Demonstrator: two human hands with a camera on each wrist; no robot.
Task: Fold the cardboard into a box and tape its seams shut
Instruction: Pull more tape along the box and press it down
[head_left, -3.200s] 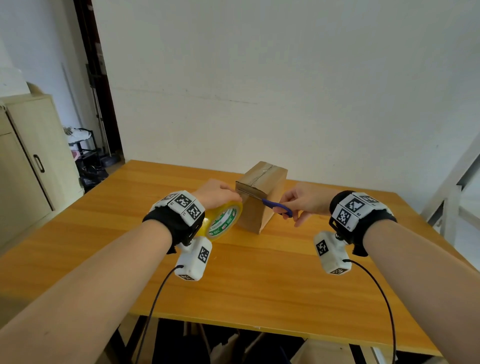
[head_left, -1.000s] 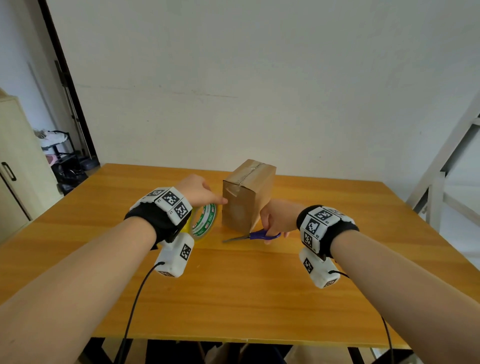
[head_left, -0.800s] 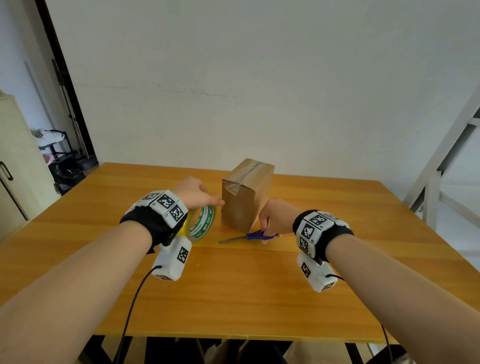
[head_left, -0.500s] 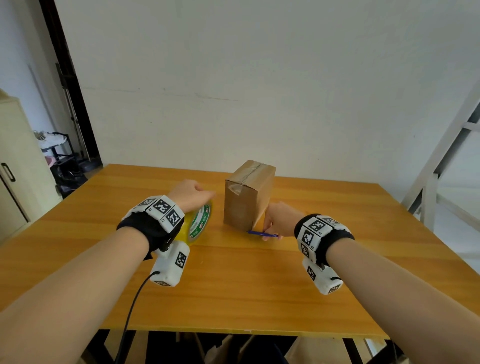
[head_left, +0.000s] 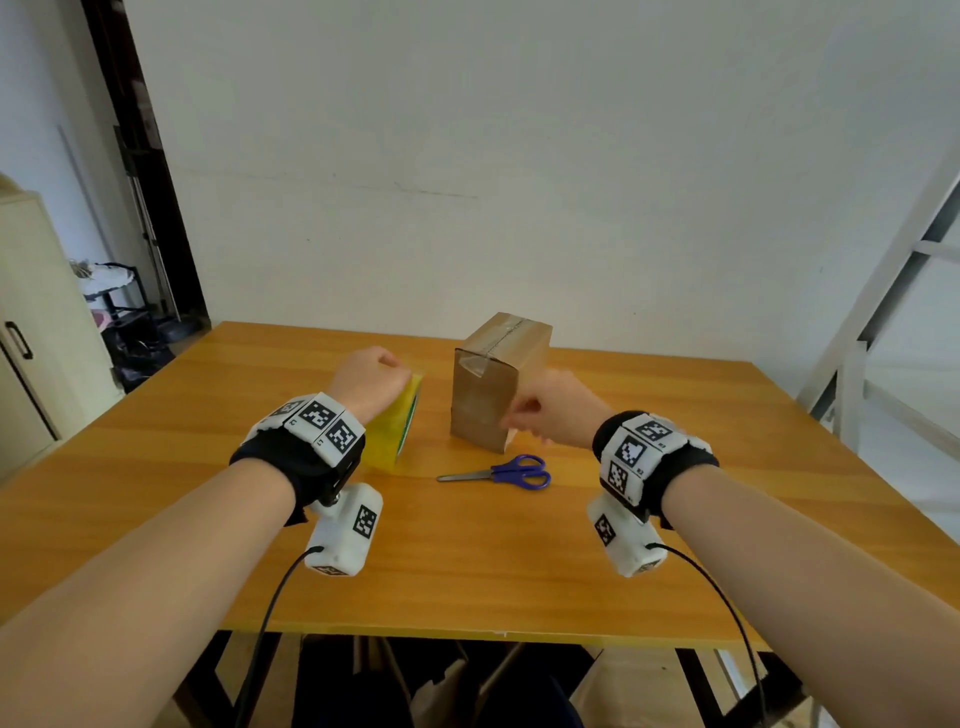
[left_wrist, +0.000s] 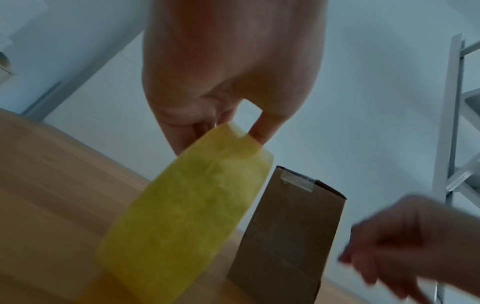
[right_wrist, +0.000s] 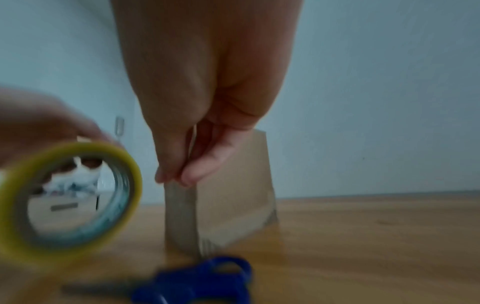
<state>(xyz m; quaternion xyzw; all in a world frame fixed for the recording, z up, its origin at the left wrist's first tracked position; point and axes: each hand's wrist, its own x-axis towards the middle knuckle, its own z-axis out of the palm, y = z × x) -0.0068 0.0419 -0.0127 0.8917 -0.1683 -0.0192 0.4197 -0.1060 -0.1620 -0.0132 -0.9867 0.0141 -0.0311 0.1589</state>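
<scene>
Brown cardboard box (head_left: 496, 384) stands upright mid-table (head_left: 467, 561); left hand (head_left: 370, 382) grips the yellow tape roll (head_left: 395, 434), right hand (head_left: 558, 413) pinches the near edge; best press tape flat.

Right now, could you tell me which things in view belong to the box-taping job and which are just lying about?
Job: cardboard box; tape roll, held by left hand; scissors; right hand.
Lying about: cabinet; black rack; white frame.
</scene>
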